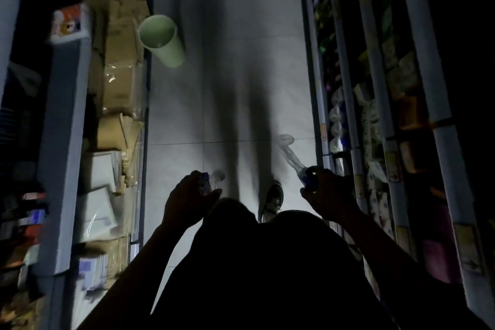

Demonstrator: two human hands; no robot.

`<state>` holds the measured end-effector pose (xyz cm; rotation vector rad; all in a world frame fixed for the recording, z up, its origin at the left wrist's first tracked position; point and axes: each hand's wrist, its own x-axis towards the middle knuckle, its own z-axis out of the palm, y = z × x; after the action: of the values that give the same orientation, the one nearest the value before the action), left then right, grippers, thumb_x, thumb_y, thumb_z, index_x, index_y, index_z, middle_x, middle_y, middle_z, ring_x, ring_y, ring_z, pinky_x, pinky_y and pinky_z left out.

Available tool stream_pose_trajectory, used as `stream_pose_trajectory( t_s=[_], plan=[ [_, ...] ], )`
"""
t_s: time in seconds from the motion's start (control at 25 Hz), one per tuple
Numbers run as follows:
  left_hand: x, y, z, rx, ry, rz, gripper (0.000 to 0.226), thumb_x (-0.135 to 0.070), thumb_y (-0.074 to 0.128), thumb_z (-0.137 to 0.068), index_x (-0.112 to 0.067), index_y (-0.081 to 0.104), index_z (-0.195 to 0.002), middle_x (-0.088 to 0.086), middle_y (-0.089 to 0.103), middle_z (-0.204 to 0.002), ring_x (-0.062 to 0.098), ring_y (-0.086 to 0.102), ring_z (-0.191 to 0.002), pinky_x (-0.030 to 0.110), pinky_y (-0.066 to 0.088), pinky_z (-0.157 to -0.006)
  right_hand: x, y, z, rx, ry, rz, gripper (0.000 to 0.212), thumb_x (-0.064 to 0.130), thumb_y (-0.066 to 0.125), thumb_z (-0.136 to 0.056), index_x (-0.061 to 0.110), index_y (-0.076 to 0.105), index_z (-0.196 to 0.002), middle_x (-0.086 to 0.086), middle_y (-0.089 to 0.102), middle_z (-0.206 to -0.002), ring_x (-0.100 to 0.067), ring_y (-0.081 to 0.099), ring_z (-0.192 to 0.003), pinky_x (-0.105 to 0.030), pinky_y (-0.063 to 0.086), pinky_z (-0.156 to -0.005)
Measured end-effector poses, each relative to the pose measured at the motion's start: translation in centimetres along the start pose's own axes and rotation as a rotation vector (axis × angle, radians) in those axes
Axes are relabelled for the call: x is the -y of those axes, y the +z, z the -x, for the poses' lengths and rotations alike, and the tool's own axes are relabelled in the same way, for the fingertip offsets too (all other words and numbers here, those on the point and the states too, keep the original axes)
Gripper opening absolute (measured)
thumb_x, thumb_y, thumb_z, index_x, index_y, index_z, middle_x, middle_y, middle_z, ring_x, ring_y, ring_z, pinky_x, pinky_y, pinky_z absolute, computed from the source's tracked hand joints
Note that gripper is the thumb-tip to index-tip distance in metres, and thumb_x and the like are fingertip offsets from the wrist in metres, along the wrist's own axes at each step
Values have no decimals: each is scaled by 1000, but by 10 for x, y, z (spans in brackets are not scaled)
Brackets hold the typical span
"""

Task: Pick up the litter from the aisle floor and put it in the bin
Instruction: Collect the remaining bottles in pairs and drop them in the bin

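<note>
Head view, dim aisle seen from above. Left hand curled around a small clear plastic bottle, fingers wrapped at its blue label, neck and cap end poking out toward the far side. Right hand closed on a second, longer clear bottle, gripped at the blue-labelled near end, the rest slanting up and away to the far left over the floor. Both bottles lifted clear of the tiles, well apart from each other. Pale green bin far ahead on the left, standing against the boxed shelving, mouth open and facing up; inside mostly bare, contents hard to make out. One shoe visible on the floor between the arms. Shelves of packaged goods along the right.

Judging by look: thin-walled, apparently empty bottles, so very light, springy, prone to crumple and crackle under a hard squeeze, smooth and a bit slippery. Best held around the labelled waist or the stiff neck, with a loose wrap rather than a pinch. Likely to bounce off the rim if tossed.
</note>
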<state>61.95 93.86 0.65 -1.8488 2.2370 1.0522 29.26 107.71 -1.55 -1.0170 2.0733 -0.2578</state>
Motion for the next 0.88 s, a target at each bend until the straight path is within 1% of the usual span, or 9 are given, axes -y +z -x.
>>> stream_pose_trajectory(
  t_s=[0.08, 0.16, 0.4, 0.48, 0.56, 0.64, 0.72, 0.8, 0.88],
  plan=[
    [-5, -9, -16, -19, -81, 37, 41, -60, 75, -79, -32, 53, -100, -16, 59, -90, 3, 56, -78, 17, 36, -62, 27, -24, -47, 22, -75, 42, 56, 50, 64, -74, 30, 53, -125, 2, 61, -118, -20, 63, -99, -41, 54, -84],
    [-7, -20, -36, -33, -139, 91, 40, -59, 76, -78, -33, 54, -99, -16, 59, -89, -1, 55, -76, 16, 35, -61, 57, -47, -94, 49, -146, 77, 54, 49, 65, -76, 30, 52, -126, 2, 61, -117, -20, 63, -99, -40, 54, -82],
    [5, -65, -132, -155, -277, 206, 41, -58, 80, -73, -36, 56, -97, -14, 64, -87, 1, 58, -75, 18, 38, -60, 155, -94, -225, 94, -223, 154, 49, 43, 72, -81, 29, 55, -125, 3, 58, -110, -20, 62, -96, -35, 48, -80],
    [7, -90, -184, -138, -267, 203, 44, -59, 79, -74, -32, 58, -101, -13, 65, -91, 7, 61, -79, 19, 38, -61, 186, -105, -263, 97, -205, 165, 48, 39, 74, -83, 28, 56, -125, 0, 61, -113, -23, 63, -98, -39, 51, -84],
    [6, -114, -229, -120, -226, 198, 45, -62, 77, -73, -33, 57, -101, -14, 64, -91, 6, 59, -78, 15, 37, -61, 212, -117, -292, 102, -158, 139, 47, 39, 75, -82, 30, 57, -125, 1, 62, -114, -22, 64, -98, -41, 53, -86],
    [2, -141, -281, -103, -176, 154, 45, -66, 73, -74, -33, 54, -98, -14, 61, -88, 6, 55, -76, 20, 37, -61, 233, -129, -321, 103, -123, 117, 49, 40, 76, -81, 31, 57, -126, 2, 63, -114, -20, 65, -96, -40, 53, -85],
    [-6, -168, -334, -92, -124, 86, 47, -64, 74, -75, -29, 55, -100, -13, 56, -88, 9, 51, -77, 28, 37, -65, 247, -143, -347, 122, -79, 73, 52, 37, 78, -80, 29, 58, -127, -1, 65, -114, -21, 67, -98, -44, 56, -86],
    [-16, -194, -385, -101, -90, 47, 48, -62, 74, -76, -26, 55, -102, -11, 54, -88, 11, 51, -77, 29, 37, -67, 259, -157, -372, 132, -48, 51, 53, 37, 79, -78, 31, 58, -127, -2, 66, -115, -23, 68, -100, -48, 57, -87],
    [-28, -217, -439, -115, -55, 51, 50, -62, 75, -76, -25, 56, -104, -10, 56, -90, 14, 54, -78, 29, 39, -68, 269, -172, -402, 111, -25, 55, 51, 39, 78, -78, 36, 57, -125, 3, 66, -114, -19, 68, -98, -45, 57, -86]
  ],
)
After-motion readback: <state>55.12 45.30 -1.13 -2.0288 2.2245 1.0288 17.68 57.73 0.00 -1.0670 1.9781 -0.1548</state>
